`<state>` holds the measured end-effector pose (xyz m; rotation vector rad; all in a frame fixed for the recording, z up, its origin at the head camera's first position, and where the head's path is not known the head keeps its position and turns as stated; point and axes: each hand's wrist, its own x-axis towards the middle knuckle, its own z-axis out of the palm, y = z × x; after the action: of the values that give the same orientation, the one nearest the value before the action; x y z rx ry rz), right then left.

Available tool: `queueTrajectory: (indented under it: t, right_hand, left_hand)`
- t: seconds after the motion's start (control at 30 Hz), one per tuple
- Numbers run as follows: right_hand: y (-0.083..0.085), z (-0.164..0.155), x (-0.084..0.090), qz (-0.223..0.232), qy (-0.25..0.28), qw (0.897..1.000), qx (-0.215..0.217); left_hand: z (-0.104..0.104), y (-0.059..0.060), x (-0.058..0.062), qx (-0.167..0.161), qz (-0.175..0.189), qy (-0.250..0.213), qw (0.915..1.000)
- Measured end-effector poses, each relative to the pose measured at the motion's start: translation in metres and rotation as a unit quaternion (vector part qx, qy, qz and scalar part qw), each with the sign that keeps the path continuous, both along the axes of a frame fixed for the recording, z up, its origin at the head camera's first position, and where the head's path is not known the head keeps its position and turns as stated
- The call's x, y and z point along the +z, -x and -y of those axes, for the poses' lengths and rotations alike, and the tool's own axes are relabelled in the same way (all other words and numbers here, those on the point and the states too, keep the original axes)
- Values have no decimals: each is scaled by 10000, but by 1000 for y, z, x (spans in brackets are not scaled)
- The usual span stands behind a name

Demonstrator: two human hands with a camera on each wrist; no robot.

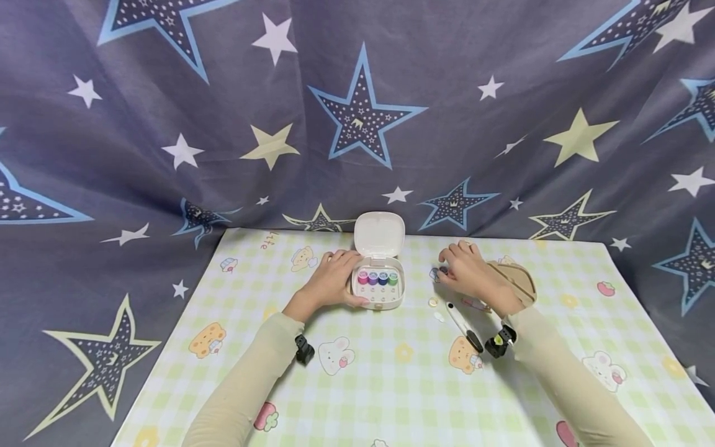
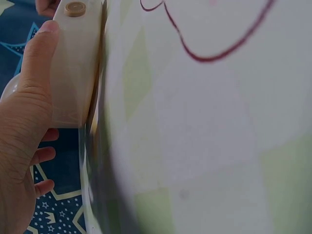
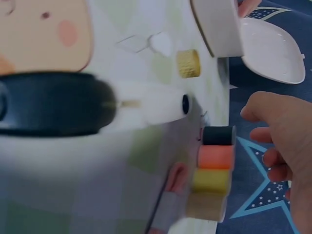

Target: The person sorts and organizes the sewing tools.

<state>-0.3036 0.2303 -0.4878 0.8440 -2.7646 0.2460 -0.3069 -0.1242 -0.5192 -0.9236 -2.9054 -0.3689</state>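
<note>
A small white sewing box (image 1: 378, 308) stands with its lid (image 1: 380, 233) raised. Inside, a row of thread spools (image 1: 373, 279) in pink, purple, blue and green sits above smaller pieces. My left hand (image 1: 335, 277) grips the box's left side; in the left wrist view the thumb (image 2: 36, 63) presses its front beside a round tan clasp (image 2: 75, 9). To the right of the box, my right hand (image 1: 466, 270) hovers by a row of black, orange, yellow and tan spools (image 3: 214, 158). Its fingers are loosely bent, apart from the spools in the right wrist view.
Near the right hand lie a gold thimble (image 3: 188, 63), a small silvery piece (image 1: 438, 316), a white tool with a black end (image 1: 463, 327) and a pink-and-grey item (image 3: 170, 195). A tan case (image 1: 516, 280) is partly behind the right forearm. A star-patterned curtain (image 1: 357, 186) backs the table.
</note>
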Motion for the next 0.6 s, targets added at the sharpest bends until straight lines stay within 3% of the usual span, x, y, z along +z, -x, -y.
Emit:
queueTrajectory:
  t: [0.27,0.6]
  right_hand:
    - [0,-4,-14,-626,-339,9974,111]
    - [-1,-7,-17,-290,-432,9984,-223]
  left_hand:
    - [0,1,-1,12,-34,-12,10000]
    - [-1,-1,2,-2,15,-93,10000]
